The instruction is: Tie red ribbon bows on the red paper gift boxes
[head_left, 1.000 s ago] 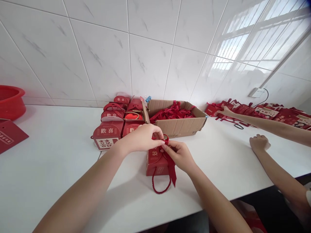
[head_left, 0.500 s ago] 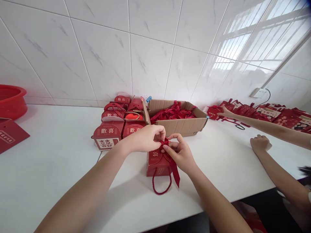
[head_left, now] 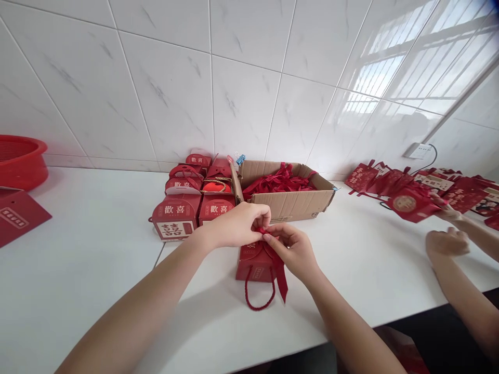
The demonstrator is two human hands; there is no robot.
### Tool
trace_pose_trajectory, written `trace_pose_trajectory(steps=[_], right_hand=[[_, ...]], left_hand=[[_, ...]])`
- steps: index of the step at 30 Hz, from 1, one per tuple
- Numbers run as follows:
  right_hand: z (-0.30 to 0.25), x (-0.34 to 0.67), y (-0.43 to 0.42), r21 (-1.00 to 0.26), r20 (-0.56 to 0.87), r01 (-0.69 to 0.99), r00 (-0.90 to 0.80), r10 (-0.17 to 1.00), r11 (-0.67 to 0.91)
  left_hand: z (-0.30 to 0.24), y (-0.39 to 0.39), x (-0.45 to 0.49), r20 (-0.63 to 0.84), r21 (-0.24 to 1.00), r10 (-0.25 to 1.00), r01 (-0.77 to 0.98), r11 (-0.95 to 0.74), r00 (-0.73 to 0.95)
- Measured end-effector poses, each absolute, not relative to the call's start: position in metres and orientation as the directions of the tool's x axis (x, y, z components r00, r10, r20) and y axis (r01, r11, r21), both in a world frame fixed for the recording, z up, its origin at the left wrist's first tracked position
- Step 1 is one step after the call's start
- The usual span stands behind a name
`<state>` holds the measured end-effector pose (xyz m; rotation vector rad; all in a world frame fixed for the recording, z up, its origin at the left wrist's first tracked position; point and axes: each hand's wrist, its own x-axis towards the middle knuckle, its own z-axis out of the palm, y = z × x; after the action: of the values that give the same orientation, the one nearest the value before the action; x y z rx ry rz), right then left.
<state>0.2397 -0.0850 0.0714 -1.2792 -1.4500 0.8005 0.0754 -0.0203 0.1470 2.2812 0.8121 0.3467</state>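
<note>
A red gift box (head_left: pixel 255 265) lies on the white table in front of me, its rope handle (head_left: pixel 260 309) looped toward me. Over its top both my hands meet at a red ribbon (head_left: pixel 281 283), one tail of which hangs down the box's right side. My left hand (head_left: pixel 247 223) pinches the ribbon from the left, fingertips curled inward. From the right, my right hand (head_left: pixel 292 246) grips it between thumb and fingers. The ribbon's middle is mostly hidden by my fingers.
Behind the box stands a cardboard box (head_left: pixel 292 205) of red ribbons (head_left: pixel 283 182). Several red gift boxes (head_left: pixel 177 213) are grouped at its left. A red basin (head_left: pixel 23 163) is far left. At right, a co-worker's hand (head_left: pixel 448 213) holds a red bag (head_left: pixel 413 202) near more bags.
My fingertips have drawn closer together on the ribbon, and its loop looks smaller. The co-worker's hand has pulled a red bag from the pile toward the right.
</note>
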Motion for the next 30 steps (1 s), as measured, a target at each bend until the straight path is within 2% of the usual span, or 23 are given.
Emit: trace_pose_trajectory(steps=[5, 8, 12, 21, 26, 30], right_hand=[[0.0706, 0.2408, -0.0848, -0.828, 0.372, 0.467, 0.043, 0.927, 0.311], [0.0693, 0.2418, -0.0835, -0.807, 0.387, 0.486, 0.004, 0.922, 0.336], [0.067, 0.2425, -0.0821, -0.809, 0.396, 0.486, 0.033, 0.918, 0.331], [0.0694, 0.2442, -0.0796, -0.91, 0.247, 0.352, 0.035, 0.968, 0.219], [0.0719, 0.245, -0.0799, -0.972, 0.142, 0.177, -0.087, 0.986, 0.156], [0.0734, 0.2445, -0.0797, -0.988, 0.115, 0.089, -0.143, 0.983, 0.128]], left_hand=[[0.1492, -0.0227, 0.0749, 0.041, 0.655, 0.645, 0.467, -0.594, 0.763], [0.15, -0.0234, 0.0743, 0.045, 0.657, 0.64, 0.46, -0.598, 0.767], [0.1488, -0.0228, 0.0744, 0.04, 0.663, 0.64, 0.459, -0.592, 0.767], [0.1474, -0.0248, 0.0734, 0.034, 0.648, 0.644, 0.473, -0.597, 0.765], [0.1475, -0.0248, 0.0768, 0.071, 0.668, 0.638, 0.438, -0.601, 0.767], [0.144, -0.0236, 0.081, 0.122, 0.671, 0.628, 0.402, -0.622, 0.768]])
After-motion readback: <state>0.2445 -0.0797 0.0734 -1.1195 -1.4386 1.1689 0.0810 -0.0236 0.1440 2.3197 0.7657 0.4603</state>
